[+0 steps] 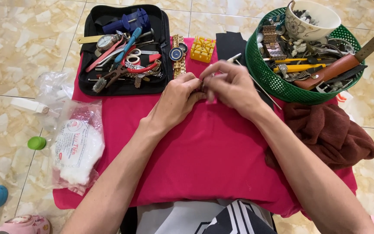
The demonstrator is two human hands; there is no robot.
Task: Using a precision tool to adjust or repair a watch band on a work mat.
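Left hand: the left hand (176,102) rests on the magenta cloth (204,160), its fingers (192,82) bent inward and pinched on a small object (203,86) shared with the other hand.
Right hand: the right hand (234,86) meets the left at the fingertips; its fingers (216,73) are curled down over the same small object.
Held object: almost wholly hidden between the 2 sets of fingertips, near the middle of the cloth's far half; its kind and shape cannot be made out.
Behind the hands: a gold watch (178,55) with a dark dial lies flat, just beside a yellow block (202,48) with slots; a thin metal pin (262,90) runs out from under the right hand.
Left of centre: an open black tool case (163,65) holds pliers, scissors and a watch head, heaped so that single tools are hard to separate.
Right: a green basket (278,84) holds a bowl (310,21), watch bands and a brown-handled knife (347,60); the blade runs off past the rim.
Edges: a clear bag of white wadding (78,147) overlaps the cloth's left side; a maroon towel (330,134) lies at the right.
Floor: marbled tiles (18,39).
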